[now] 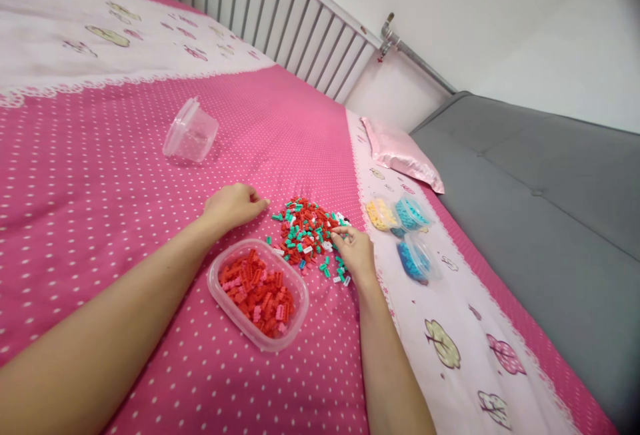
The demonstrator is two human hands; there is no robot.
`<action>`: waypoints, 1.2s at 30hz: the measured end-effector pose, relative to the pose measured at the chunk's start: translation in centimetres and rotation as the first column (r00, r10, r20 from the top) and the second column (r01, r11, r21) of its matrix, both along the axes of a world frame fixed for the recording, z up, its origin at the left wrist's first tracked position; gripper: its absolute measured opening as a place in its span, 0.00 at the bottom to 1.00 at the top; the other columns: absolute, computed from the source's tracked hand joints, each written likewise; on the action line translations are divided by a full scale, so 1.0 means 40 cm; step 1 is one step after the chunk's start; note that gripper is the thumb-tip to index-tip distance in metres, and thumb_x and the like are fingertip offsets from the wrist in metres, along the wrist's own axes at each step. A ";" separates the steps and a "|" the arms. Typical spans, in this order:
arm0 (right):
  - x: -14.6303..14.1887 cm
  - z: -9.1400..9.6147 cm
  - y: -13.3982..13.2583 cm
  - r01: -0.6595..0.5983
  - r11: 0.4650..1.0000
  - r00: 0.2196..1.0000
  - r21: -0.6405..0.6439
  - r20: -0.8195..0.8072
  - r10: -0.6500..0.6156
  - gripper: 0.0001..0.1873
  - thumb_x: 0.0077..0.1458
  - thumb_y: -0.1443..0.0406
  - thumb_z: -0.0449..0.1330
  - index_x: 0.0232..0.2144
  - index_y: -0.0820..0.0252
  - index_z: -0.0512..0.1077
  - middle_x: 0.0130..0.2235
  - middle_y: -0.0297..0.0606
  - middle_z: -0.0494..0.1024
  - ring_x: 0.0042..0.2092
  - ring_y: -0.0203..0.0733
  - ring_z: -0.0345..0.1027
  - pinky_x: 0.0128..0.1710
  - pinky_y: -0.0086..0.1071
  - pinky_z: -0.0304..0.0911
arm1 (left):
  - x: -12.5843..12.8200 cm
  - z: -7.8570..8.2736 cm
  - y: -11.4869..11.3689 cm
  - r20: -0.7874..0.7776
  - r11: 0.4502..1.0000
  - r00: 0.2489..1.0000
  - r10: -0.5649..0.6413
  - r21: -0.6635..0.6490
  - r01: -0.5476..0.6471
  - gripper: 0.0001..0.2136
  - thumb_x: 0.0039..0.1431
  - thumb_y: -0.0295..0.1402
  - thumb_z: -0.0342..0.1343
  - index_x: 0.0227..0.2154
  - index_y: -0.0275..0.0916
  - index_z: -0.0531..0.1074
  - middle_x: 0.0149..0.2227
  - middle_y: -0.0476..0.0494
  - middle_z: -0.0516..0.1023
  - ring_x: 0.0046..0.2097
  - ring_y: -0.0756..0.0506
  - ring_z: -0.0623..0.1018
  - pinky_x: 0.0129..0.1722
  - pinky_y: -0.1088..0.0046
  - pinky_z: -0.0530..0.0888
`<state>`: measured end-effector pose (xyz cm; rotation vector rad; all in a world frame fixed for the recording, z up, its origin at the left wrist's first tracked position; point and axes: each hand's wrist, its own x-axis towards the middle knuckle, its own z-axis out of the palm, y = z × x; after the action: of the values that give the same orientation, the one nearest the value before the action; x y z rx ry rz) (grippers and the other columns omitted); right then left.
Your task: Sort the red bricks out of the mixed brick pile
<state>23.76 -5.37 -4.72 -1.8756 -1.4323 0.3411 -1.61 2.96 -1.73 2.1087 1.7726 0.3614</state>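
In the head view, a loose pile of small pieces (306, 227), mostly red and green with some white, is lying on the bed (280, 128), on the dotted pink band well in from the edge along the grey headboard (530, 181). The right hand (356, 251) is reaching into the pile's headboard side, its thumb and forefinger sitting close together among the pieces; I cannot tell whether they are pinching one. The left hand (233, 207) is hovering or resting just beside the opposite side of the pile, its fingers bending inward narrowly; whether they are holding anything I cannot tell.

Between the forearms, an open clear tub (304, 301) is holding red and pink pieces. Farther toward the bed's far edge by the radiator (287, 21), a second clear container (193, 133) is lying tilted. Nearer the headboard edge, three small tubs are standing or leaning close together, containing yellow pieces (380, 217), teal pieces (411, 213) and blue pieces (413, 260). A pink pillow (405, 158) is lying near the corner between headboard and radiator.
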 end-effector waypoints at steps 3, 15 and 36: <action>-0.002 0.001 0.001 0.009 1.000 0.994 0.012 -0.108 -0.008 0.17 0.42 0.55 0.59 0.29 0.62 0.76 0.14 0.23 0.55 0.19 0.31 0.47 0.22 0.27 0.44 | 0.000 0.000 0.001 -0.008 1.000 1.000 0.000 0.001 0.000 0.20 0.49 0.47 0.45 0.32 0.40 0.76 0.35 0.39 0.80 0.38 0.39 0.78 0.33 0.70 0.69; -0.029 0.058 -0.013 0.000 1.000 0.420 -0.006 -0.907 -0.005 0.13 0.38 0.64 0.65 0.25 0.60 0.64 0.15 0.18 0.51 0.15 0.24 0.37 0.11 0.18 0.32 | -0.001 -0.001 0.001 0.001 1.000 1.000 -0.005 0.000 0.005 0.20 0.49 0.47 0.44 0.32 0.39 0.76 0.35 0.37 0.79 0.38 0.37 0.77 0.31 0.69 0.68; -0.007 0.059 -0.009 0.135 0.990 0.270 0.034 -0.963 -0.004 0.06 0.45 0.67 0.59 0.29 0.62 0.70 0.20 0.25 0.61 0.17 0.23 0.48 0.12 0.16 0.41 | 0.000 -0.003 0.000 0.029 1.000 1.000 0.005 -0.002 -0.005 0.20 0.48 0.47 0.45 0.31 0.39 0.75 0.33 0.38 0.79 0.36 0.38 0.77 0.31 0.69 0.68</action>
<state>23.48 -5.71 -2.36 -1.1360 -0.4416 1.1233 -1.61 2.94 -1.86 2.0875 1.7622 0.3893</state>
